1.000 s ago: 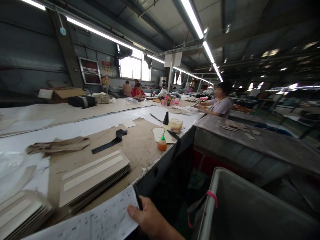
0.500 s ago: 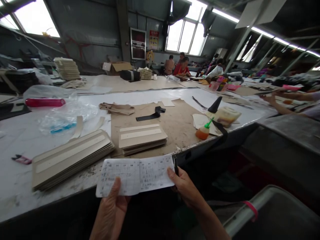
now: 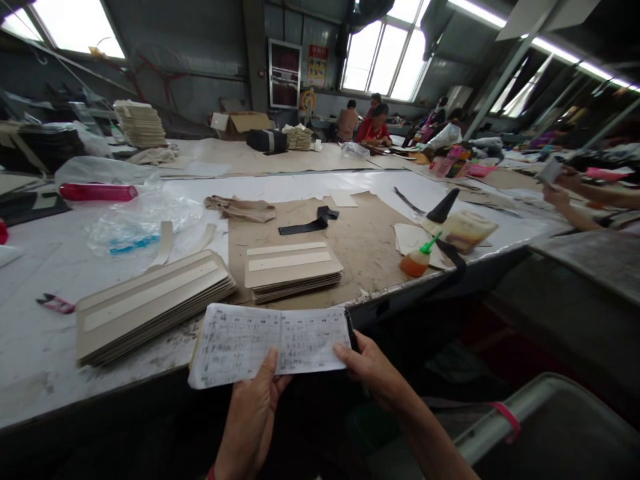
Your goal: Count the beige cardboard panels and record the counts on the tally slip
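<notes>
An open notebook with printed columns and handwriting is held in front of the table's near edge. My left hand is closed on its lower edge, thumb on the page near the fold. At the right edge, my right hand pinches the page with its thumb and also holds a dark pen upright against the notebook. Just beyond lie two stacks of beige panels with pale strips, a longer left stack and a shorter right stack.
Pink-handled snips lie at the left, near a clear plastic bag and a pink roll. A black strap rests on brown card. At right stand a green-tipped glue bottle and a tub. Another person's hands show far right.
My left hand has moved right along the notebook's lower edge, its thumb now nearer the fold. The view has shifted slightly. The other person at right now holds up a small greyish object.
</notes>
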A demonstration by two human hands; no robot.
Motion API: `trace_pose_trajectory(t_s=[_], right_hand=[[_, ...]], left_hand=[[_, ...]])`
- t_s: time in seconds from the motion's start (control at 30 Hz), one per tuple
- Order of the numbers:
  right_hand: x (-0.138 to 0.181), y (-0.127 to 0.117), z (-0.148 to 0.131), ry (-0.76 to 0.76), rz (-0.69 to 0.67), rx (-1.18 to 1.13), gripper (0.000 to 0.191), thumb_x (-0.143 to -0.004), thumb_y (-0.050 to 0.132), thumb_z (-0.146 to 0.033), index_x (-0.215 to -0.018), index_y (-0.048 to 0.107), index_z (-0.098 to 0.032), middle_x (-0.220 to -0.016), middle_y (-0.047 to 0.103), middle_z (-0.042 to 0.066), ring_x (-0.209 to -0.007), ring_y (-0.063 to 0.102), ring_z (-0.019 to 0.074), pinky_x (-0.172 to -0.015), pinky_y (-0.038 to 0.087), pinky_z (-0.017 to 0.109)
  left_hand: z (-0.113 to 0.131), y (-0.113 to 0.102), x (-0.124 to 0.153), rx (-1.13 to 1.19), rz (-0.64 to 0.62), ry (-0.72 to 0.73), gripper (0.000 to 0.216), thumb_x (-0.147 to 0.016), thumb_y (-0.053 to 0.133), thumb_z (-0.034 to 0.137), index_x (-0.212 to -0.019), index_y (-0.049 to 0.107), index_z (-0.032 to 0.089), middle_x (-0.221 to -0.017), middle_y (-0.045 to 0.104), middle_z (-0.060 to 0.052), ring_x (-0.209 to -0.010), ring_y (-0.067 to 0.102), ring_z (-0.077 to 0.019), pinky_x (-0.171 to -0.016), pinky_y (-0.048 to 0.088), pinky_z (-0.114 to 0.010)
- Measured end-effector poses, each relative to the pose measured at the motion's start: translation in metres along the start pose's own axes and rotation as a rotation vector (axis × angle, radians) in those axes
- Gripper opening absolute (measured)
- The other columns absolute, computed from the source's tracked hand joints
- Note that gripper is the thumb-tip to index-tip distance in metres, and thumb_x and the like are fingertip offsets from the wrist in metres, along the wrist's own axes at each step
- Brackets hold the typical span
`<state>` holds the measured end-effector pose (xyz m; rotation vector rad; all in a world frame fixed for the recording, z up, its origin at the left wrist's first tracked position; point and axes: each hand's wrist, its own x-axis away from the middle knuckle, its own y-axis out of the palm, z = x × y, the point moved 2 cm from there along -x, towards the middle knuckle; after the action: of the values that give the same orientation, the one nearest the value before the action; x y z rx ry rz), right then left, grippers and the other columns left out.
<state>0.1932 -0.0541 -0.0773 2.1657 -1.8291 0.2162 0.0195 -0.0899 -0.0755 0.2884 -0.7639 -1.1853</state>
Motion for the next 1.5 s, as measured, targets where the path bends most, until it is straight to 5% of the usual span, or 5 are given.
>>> trace_pose_trajectory(t_s=[0.4, 0.6, 0.73, 1.07, 1.5], right_hand=[[-0.005, -0.005, 0.001, 0.014, 0.078, -0.171, 0.052, -0.06, 0.079, -0.044, -0.1, 0.066, -0.013, -0.079, 0.068, 0.005, -0.066, 0.06, 0.0152, -0.06, 0.047, 0.025], [-0.005, -0.007, 0.0, 0.027, 0.136, -0.202, 0.047, -0.058, 0.08, -0.044, -0.092, 0.068, -0.014, -0.071, 0.068, 0.003, -0.06, 0.06, 0.0147, -0.057, 0.048, 0.024], [-0.006, -0.01, 0.001, 0.009, 0.14, -0.205, 0.047, -0.059, 0.08, -0.043, -0.092, 0.069, -0.012, -0.068, 0.067, 0.003, -0.058, 0.059, 0.0141, -0.055, 0.047, 0.024], [-0.003, -0.015, -0.003, -0.036, 0.132, -0.229, 0.046, -0.064, 0.077, -0.045, -0.095, 0.067, -0.013, -0.073, 0.068, 0.005, -0.069, 0.063, 0.0189, -0.062, 0.051, 0.028], [0.005, -0.022, -0.008, -0.009, 0.2, -0.174, 0.047, -0.063, 0.075, -0.052, -0.088, 0.066, -0.013, -0.065, 0.063, 0.001, -0.053, 0.051, 0.0075, -0.041, 0.032, 0.015]], left_hand=[[-0.009, 0.012, -0.004, -0.13, 0.036, 0.008, 0.066, -0.081, 0.063, 0.026, -0.137, 0.03, 0.035, -0.14, 0.038, -0.002, -0.123, 0.042, -0.025, -0.094, 0.049, -0.037], [-0.022, 0.003, -0.014, -0.485, -0.062, 0.124, 0.066, -0.067, 0.076, 0.032, -0.125, 0.049, 0.02, -0.129, 0.05, -0.008, -0.13, 0.033, -0.0267, -0.113, 0.025, -0.037], [-0.033, 0.002, -0.016, -0.544, -0.217, 0.092, 0.072, -0.069, 0.073, 0.036, -0.131, 0.04, 0.019, -0.133, 0.045, -0.009, -0.125, 0.041, -0.0246, -0.11, 0.031, -0.036], [-0.028, 0.01, -0.014, -0.728, -0.201, 0.167, 0.058, -0.078, 0.063, 0.046, -0.123, 0.052, 0.012, -0.126, 0.051, -0.013, -0.124, 0.041, -0.0286, -0.109, 0.03, -0.037], [-0.026, 0.032, 0.0, -0.048, -0.17, -0.158, 0.058, -0.093, 0.041, 0.04, -0.138, 0.025, 0.008, -0.118, 0.056, -0.018, -0.1, 0.058, -0.0246, -0.079, 0.052, -0.033]])
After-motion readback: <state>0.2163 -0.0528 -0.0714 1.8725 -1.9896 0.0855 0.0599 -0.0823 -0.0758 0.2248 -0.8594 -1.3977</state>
